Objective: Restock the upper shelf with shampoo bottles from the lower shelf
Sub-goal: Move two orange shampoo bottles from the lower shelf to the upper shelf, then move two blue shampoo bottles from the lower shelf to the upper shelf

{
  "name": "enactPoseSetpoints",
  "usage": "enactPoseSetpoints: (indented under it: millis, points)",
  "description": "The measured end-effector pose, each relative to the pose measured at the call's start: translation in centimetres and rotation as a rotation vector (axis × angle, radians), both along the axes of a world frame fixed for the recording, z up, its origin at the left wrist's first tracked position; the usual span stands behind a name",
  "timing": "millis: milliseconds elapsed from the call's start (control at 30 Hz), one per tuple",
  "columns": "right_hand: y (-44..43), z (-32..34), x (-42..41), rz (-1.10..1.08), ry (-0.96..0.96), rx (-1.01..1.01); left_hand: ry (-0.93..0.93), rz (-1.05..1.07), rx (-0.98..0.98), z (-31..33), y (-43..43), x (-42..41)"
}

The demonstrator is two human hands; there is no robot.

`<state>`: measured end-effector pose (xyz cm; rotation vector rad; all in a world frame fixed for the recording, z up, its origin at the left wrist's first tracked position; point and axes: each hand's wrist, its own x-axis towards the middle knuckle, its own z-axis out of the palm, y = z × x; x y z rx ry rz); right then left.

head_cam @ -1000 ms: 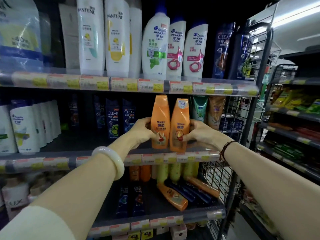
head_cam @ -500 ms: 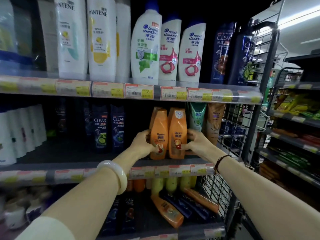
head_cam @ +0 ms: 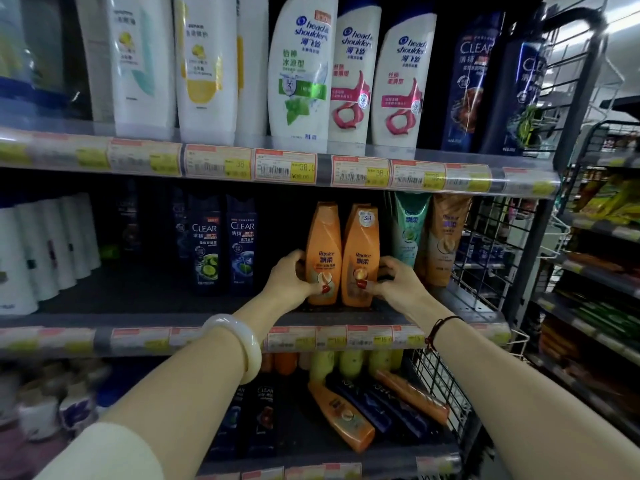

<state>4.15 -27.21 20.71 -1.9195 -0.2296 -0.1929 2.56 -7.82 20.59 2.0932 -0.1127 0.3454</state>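
Two orange Rejoice shampoo bottles stand upright side by side on the middle shelf [head_cam: 346, 318]. My left hand [head_cam: 289, 280] grips the left orange bottle [head_cam: 323, 244] at its lower left side. My right hand [head_cam: 394, 280] grips the right orange bottle [head_cam: 361, 247] at its lower right side. Both bottle bases rest on the shelf board. On the lower shelf [head_cam: 346, 457] another orange bottle [head_cam: 341, 417] lies on its side among dark blue bottles.
Two dark Clear bottles [head_cam: 223, 247] stand left of my hands, a green tube [head_cam: 410, 230] and a brown tube [head_cam: 445, 237] to the right. White bottles fill the top shelf [head_cam: 311, 168]. A wire side panel [head_cam: 485, 258] closes the right end.
Both hands pushed the two orange bottles further back and set them down on the middle shelf. My head moved closer, so the shelves look larger.
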Motion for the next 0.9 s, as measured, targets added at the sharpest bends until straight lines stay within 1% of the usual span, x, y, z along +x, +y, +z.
enactPoseSetpoints:
  millis: [133,300,400,500,700,833,900]
  points:
    - [-0.1,0.0,0.0,-0.021,0.034,-0.009,0.086,-0.008,-0.007,-0.2,0.2,0.1]
    - [-0.3,0.7,-1.0,-0.118,0.112,-0.047,0.197,-0.045,0.012,0.4,0.8,-0.6]
    - [-0.3,1.2,-2.2,-0.215,0.063,-0.140,0.210,-0.013,0.032,0.8,2.1,-1.5]
    - [0.4,1.8,-4.0,-0.295,0.012,-0.204,0.172,0.024,0.056,0.9,3.6,-2.9]
    - [4.5,2.9,-8.0,-0.188,-0.030,-0.255,0.038,0.054,0.192,2.3,5.4,-6.5]
    - [7.2,2.9,-10.0,-0.048,-0.039,-0.363,-0.018,0.047,0.253,2.8,6.4,-8.9]
    - [8.2,2.4,-10.8,0.011,-0.052,-0.423,-0.012,0.029,0.275,2.5,6.9,-10.0]
